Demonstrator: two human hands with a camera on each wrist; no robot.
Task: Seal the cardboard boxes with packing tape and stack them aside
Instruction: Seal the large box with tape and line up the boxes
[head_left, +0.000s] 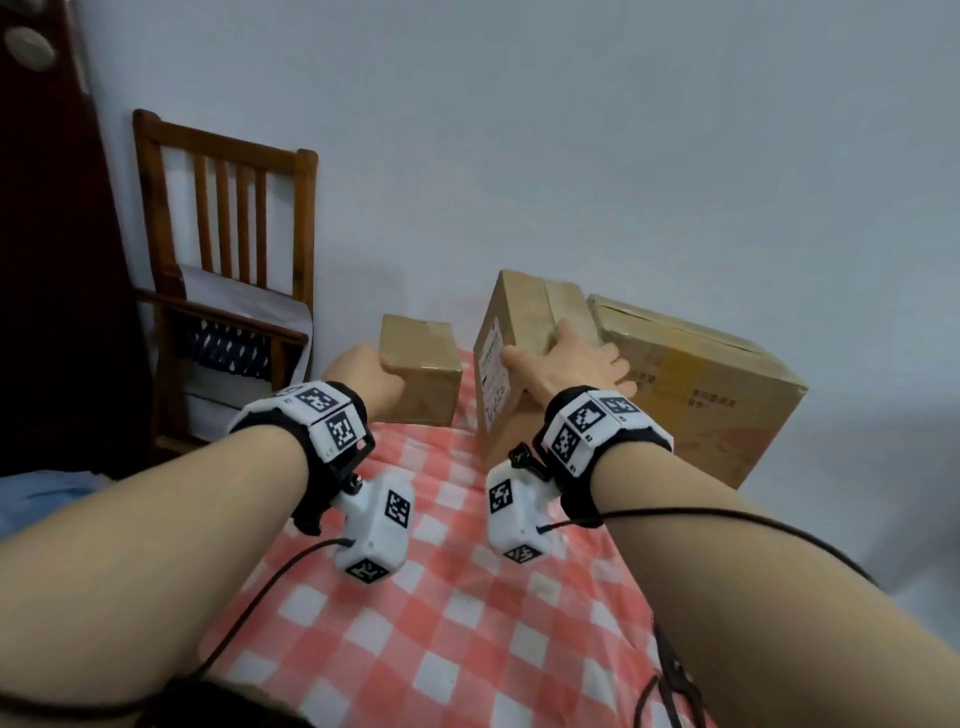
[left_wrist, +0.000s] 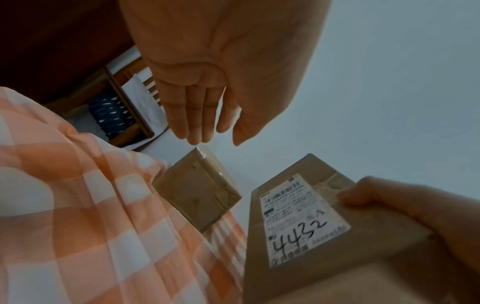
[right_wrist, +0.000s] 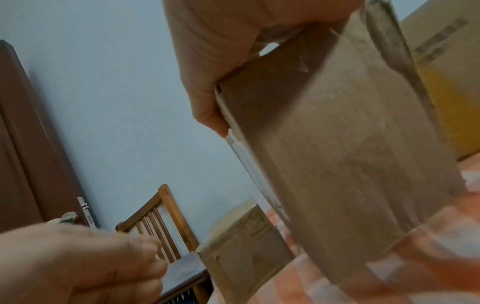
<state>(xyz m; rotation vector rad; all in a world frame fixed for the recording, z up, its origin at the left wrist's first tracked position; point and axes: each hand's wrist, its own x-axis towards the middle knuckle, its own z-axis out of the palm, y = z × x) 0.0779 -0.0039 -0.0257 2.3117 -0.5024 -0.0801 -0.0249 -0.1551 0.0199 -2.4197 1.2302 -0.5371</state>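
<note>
The right hand (head_left: 566, 358) grips the top edge of the labelled box (head_left: 511, 364) — thumb on the label face, fingers over the top — and the box stands tilted on the checked cloth (head_left: 415, 623), just beside the large box (head_left: 696, 384). The left hand (head_left: 363, 374) hangs with straight, relaxed fingers (left_wrist: 192, 123) at the small box (head_left: 421, 364); whether they touch it cannot be told. Both wrist views are blurred. A wooden chair (head_left: 228, 260) stands left, partly cut off.
</note>
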